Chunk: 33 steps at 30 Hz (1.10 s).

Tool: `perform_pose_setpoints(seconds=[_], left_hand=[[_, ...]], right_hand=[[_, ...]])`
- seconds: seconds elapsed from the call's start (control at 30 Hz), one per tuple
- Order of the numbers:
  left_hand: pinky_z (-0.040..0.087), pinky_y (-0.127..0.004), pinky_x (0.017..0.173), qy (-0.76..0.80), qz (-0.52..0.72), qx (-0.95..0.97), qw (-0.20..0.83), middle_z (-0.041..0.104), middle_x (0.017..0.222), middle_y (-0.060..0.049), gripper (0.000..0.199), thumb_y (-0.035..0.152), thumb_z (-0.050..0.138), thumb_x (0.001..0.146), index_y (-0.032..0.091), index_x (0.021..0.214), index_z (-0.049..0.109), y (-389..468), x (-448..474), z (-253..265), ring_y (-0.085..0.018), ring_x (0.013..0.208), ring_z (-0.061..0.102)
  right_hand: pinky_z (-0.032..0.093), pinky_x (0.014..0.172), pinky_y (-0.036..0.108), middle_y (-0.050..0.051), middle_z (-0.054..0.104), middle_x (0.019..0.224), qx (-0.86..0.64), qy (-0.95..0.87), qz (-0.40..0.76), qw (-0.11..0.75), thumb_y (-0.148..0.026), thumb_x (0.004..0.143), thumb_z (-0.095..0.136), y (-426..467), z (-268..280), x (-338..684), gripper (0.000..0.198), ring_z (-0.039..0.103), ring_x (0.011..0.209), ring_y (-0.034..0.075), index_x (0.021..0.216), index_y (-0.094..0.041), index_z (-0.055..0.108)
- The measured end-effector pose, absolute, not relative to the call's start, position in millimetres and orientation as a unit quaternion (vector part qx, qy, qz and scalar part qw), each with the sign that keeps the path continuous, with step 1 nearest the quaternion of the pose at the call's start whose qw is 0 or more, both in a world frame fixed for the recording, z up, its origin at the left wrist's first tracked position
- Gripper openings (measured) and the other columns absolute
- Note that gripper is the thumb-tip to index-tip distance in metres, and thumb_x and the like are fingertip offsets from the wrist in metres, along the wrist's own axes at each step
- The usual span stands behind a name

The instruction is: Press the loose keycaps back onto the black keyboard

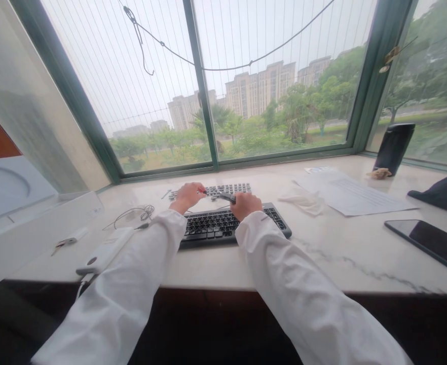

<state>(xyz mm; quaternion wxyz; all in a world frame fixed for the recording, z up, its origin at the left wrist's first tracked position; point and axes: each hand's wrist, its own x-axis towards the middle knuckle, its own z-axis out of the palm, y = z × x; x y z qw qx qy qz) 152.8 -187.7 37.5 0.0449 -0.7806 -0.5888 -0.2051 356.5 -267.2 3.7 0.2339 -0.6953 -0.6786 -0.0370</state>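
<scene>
right hand (246, 204): wrapped round dark tool (227, 196) | left hand (188, 196): can't tell grip | tool between hands, near black keyboard (212, 224)

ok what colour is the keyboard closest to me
The closest keyboard is black, shown best in the head view.

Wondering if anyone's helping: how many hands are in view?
2: the left hand near the far left corner of the black keyboard; the right hand, holding a dark tool, at its far edge.
</scene>
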Motion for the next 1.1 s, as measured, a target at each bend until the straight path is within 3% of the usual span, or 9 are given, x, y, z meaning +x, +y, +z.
perform_pose_setpoints(seconds=[0.27,0.67,1.1], left_hand=[[0.049,-0.023,0.066,-0.615,-0.112,-0.779,-0.049,0.072,0.092,0.0,0.024,0.033,0.069,0.072,0.024,0.094,0.071,-131.7,159.1,18.1,-0.009,0.054,0.062],[0.049,-0.023,0.073,-0.627,-0.092,-0.772,-0.041,0.073,0.094,0.0,0.026,0.036,0.072,0.069,0.028,0.094,0.072,-106.9,163.5,8.4,-0.013,0.067,0.067],[0.049,-0.024,0.071,-0.622,-0.094,-0.775,-0.051,0.073,0.093,0.002,0.021,0.032,0.072,0.069,0.028,0.09,0.071,-108.5,166.6,2.4,-0.011,0.059,0.065]], right_hand=[[0.046,0.071,0.033,0.011,0.067,0.085,-0.687,-0.695,-0.025,0.211,-0.032,0.083,0.047,-265.2,-0.3,349.0,0.024,0.065,0.08,0.023,0.09,-0.019,0.066],[0.046,0.071,0.034,0.011,0.068,0.084,-0.687,-0.689,-0.015,0.23,-0.031,0.083,0.045,-267.5,1.2,345.9,0.025,0.065,0.081,0.024,0.088,-0.019,0.066],[0.045,0.074,0.032,0.014,0.069,0.091,-0.706,-0.676,-0.004,0.209,-0.031,0.085,0.046,-275.3,9.0,341.6,0.028,0.065,0.087,0.024,0.094,-0.016,0.068]])
